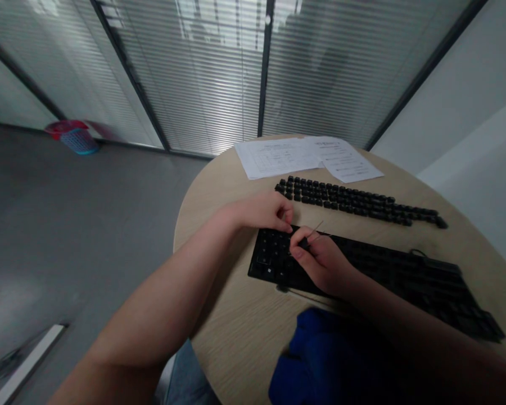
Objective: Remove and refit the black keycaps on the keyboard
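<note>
The black keyboard (390, 264) lies on the near side of the surface (219, 197). The right hand (322, 260) pinches a thin wire tool (319, 225) over its left part. The left hand (270, 210) curls its fingers by the far edge; I cannot tell if it holds anything. Some keys (263, 253) sit on the left end. Many loose keys (341, 198) lie in far rows, so the work looks partly done.

Looks forward and down from the head, close above the near edge of the tabletop (240, 337), past its far edge to blinds (206, 95).
</note>
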A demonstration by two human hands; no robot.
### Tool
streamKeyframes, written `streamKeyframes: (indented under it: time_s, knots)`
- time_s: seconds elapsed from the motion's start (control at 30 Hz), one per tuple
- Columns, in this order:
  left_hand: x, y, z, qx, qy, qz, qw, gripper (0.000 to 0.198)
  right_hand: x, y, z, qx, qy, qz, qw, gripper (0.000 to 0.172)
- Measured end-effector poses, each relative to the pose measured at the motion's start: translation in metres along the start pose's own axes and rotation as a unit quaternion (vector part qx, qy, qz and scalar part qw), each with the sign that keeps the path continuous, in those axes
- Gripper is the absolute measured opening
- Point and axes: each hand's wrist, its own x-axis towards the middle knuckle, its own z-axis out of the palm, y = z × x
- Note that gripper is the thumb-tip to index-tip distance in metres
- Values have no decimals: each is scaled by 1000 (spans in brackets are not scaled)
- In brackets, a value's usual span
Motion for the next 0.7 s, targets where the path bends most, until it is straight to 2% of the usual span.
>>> streamKeyframes:
  time_s: [0.13,0.53,0.7]
  knots:
    - [-4,0,-1,6,-36,-10,999,5,0,0,0,-6,-12,-4,1000,12]
    - [-3,0,3,43,-24,-16,999,5,3,1,0,-8,-44,2,999,13]
    - [-2,2,1,56,-50,-24,997,9,2,-2,0,-28,-90,2,996,13]
